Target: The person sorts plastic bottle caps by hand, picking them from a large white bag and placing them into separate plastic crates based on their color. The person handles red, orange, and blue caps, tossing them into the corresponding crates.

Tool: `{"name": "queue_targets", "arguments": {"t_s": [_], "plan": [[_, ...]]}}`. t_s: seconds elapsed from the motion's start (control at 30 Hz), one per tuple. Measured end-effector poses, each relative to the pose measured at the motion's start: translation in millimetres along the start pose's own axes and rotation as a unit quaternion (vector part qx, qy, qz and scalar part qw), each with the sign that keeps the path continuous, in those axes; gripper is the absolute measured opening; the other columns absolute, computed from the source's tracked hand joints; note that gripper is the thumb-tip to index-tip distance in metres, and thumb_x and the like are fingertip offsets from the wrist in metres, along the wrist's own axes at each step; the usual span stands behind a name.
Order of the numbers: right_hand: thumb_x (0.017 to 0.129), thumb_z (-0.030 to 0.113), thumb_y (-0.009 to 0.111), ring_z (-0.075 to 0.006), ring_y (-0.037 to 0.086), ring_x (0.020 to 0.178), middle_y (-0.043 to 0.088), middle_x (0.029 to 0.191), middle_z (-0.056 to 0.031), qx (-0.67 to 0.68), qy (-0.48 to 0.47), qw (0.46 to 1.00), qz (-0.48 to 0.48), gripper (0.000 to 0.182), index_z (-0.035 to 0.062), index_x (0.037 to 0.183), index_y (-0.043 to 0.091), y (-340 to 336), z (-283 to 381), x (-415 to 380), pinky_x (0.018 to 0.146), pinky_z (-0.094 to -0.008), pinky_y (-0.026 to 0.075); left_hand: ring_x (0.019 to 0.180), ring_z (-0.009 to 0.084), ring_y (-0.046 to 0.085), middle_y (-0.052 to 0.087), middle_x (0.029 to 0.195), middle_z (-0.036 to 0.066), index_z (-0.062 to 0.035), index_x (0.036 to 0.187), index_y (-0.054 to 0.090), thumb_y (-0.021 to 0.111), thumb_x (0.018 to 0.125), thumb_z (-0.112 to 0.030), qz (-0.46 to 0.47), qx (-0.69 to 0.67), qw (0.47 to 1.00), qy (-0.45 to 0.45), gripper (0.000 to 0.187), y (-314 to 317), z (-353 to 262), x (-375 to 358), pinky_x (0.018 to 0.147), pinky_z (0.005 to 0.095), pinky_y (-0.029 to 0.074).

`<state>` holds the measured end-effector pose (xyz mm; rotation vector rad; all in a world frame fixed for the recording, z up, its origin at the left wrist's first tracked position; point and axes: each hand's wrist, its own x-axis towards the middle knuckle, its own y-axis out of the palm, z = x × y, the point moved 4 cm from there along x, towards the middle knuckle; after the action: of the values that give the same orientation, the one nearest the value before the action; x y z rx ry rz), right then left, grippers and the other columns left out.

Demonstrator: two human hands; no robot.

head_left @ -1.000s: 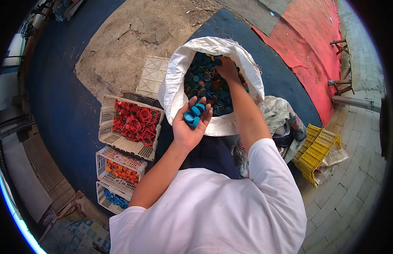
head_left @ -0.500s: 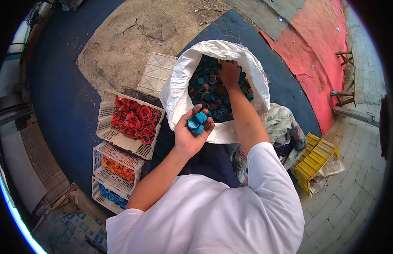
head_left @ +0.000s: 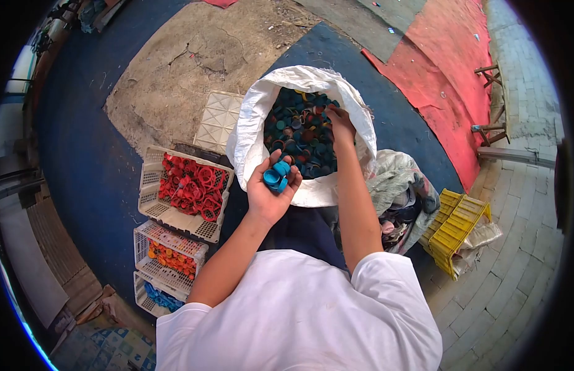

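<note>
A white woven sack stands open, its rim rolled down, with many dark green, blue and a few red and yellow caps inside. My left hand is palm up at the sack's near rim, its fingers curled around several blue caps. Inside the sack's right side, my right hand reaches down to the caps. Its fingers are bent, with the tips partly hidden; what they hold, if anything, cannot be made out.
Left of the sack are crates with red, orange and blue pieces. A pale crate lies beyond them. At the right are a cloth bundle, yellow crates and wooden stools.
My right hand has moved from the far part of the sack nearer to its right side. My left hand still holds the blue caps. The whole view has shifted slightly.
</note>
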<state>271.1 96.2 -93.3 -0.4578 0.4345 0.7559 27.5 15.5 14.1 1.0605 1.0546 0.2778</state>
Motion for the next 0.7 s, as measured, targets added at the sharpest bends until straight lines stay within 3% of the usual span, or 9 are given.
{"name": "queue_targets", "arguments": {"t_s": [0.1,0.2,0.3,0.43,0.47,0.57,0.7], "plan": [[0.088,0.024,0.076,-0.0224,0.067,0.102,0.065,0.112,-0.0060,0.273,0.106,0.942,0.163,0.037,0.0118,0.120,0.064,-15.1,11.2,-51.3,0.084,-0.0399,0.055,0.098,0.0273,0.064,0.066,0.110,0.011,-0.0123,0.115,0.069,0.057,0.099,-0.026,0.003,0.005,1.000,0.000,0.024,4.8,-2.2,3.3,0.095,0.0439,0.051],[0.092,0.023,0.074,-0.0264,0.068,0.104,0.063,0.113,-0.0060,0.345,0.091,0.905,0.232,0.039,0.0116,0.125,0.058,-30.7,13.0,-79.2,0.084,-0.0440,0.057,0.102,0.0289,0.064,0.068,0.109,0.011,-0.0111,0.115,0.069,0.057,0.099,-0.025,0.006,0.009,1.000,0.006,0.025,4.4,-5.6,9.8,0.098,0.0441,0.050],[0.092,0.023,0.074,-0.0277,0.068,0.105,0.063,0.113,-0.0072,0.369,0.062,0.892,0.251,0.037,0.0100,0.123,0.058,-43.6,26.2,-113.2,0.084,-0.0425,0.058,0.108,0.0304,0.063,0.068,0.112,0.012,-0.0109,0.115,0.069,0.056,0.099,-0.025,0.004,0.029,0.999,0.022,0.025,12.5,-5.6,15.0,0.100,0.0444,0.049],[0.093,0.018,0.073,-0.0263,0.070,0.101,0.066,0.112,-0.0094,0.383,0.028,0.885,0.265,0.034,0.0073,0.122,0.058,-50.5,33.8,-145.1,0.082,-0.0368,0.059,0.123,0.0358,0.058,0.065,0.123,0.015,-0.0087,0.116,0.067,0.054,0.100,-0.024,0.018,0.029,0.999,0.014,0.026,23.8,0.3,20.2,0.109,0.0490,0.045],[0.092,0.011,0.073,-0.0242,0.070,0.098,0.067,0.110,-0.0097,0.392,0.035,0.884,0.252,0.033,0.0049,0.121,0.059,-50.3,34.5,-151.4,0.081,-0.0320,0.058,0.127,0.0372,0.056,0.064,0.127,0.015,-0.0085,0.117,0.067,0.052,0.101,-0.025,0.033,0.029,0.999,0.007,0.028,23.3,1.4,23.4,0.112,0.0506,0.043],[0.091,0.009,0.074,-0.0215,0.069,0.098,0.067,0.111,-0.0082,0.343,-0.029,0.892,0.293,0.036,0.0058,0.124,0.059,-47.7,28.3,-156.2,0.083,-0.0308,0.057,0.127,0.0368,0.055,0.064,0.129,0.016,-0.0091,0.119,0.067,0.051,0.101,-0.025,0.057,0.028,0.998,-0.009,0.028,29.2,9.2,26.1,0.111,0.0502,0.044],[0.085,0.006,0.078,-0.0168,0.068,0.094,0.067,0.108,-0.0064,0.123,-0.238,0.942,0.202,0.029,0.0028,0.113,0.069,-45.7,55.2,-194.2,0.081,-0.0293,0.056,0.130,0.0340,0.054,0.061,0.135,0.011,-0.0144,0.121,0.067,0.050,0.103,-0.027,0.110,0.028,0.992,-0.061,0.028,28.8,15.2,30.5,0.111,0.0503,0.043]]}}
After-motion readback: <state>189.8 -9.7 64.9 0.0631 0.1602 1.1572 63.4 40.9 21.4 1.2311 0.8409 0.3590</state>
